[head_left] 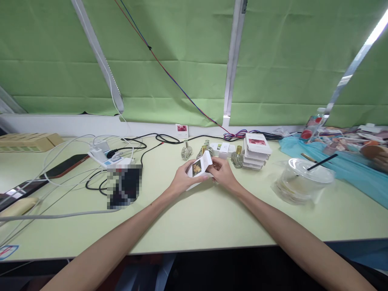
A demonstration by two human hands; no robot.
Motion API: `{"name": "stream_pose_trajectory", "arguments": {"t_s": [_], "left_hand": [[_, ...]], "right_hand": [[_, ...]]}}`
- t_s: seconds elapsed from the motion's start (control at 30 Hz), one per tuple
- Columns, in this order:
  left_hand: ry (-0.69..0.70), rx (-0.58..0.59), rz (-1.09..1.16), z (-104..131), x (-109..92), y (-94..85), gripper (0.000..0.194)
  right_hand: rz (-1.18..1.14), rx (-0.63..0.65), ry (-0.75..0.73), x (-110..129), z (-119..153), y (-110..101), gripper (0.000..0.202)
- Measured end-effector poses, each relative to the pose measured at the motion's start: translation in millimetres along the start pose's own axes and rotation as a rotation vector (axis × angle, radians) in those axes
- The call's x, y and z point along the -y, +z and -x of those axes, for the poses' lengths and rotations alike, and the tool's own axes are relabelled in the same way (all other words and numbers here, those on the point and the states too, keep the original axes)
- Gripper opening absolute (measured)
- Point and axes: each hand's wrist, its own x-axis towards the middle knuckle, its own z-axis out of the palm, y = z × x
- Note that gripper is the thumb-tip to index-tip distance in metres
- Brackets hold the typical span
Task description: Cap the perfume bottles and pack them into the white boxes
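My left hand [180, 178] is wrapped round a small white cardboard box [198, 168] with a dark picture of yellowish flowers on its face. The box is tilted, and its end flap stands up. At that flap end, my right hand [223, 173] is closed with curled fingers against the box; its fingertips are partly hidden, perhaps inside the opening. Just beyond the hands stand glass perfume bottles: one clear [186, 151], one with a gold neck [237, 157], and others partly hidden behind the box. A small white carton [224, 150] is among them.
White boxes with a pink picture [257, 150] are stacked at right. Further right stand a lidded plastic cup [303, 180] with a black straw and blue cloth [333, 173]. At left lie a power strip [117, 161], tangled cables, a phone [65, 165] and yellowish boxes [30, 142].
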Motion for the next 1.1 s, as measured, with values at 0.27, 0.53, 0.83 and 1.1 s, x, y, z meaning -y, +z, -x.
{"name": "stream_pose_trajectory", "arguments": {"t_s": [0.27,0.53,0.83,1.1], "left_hand": [[0.005,-0.016,-0.004,-0.6,-0.9,0.4,0.077],[0.01,-0.006,0.017,-1.3,2.1,0.5,0.079],[0.007,-0.003,0.012,-0.1,-0.2,0.2,0.077],[0.022,0.049,0.041,-0.8,0.1,0.7,0.074]], "right_hand": [[0.038,0.04,-0.03,-0.4,0.8,0.9,0.019],[0.059,0.038,-0.044,-1.0,1.4,1.9,0.02],[0.078,0.031,-0.069,-3.1,0.8,2.3,0.02],[0.117,-0.038,-0.098,2.7,4.7,3.3,0.027]]}}
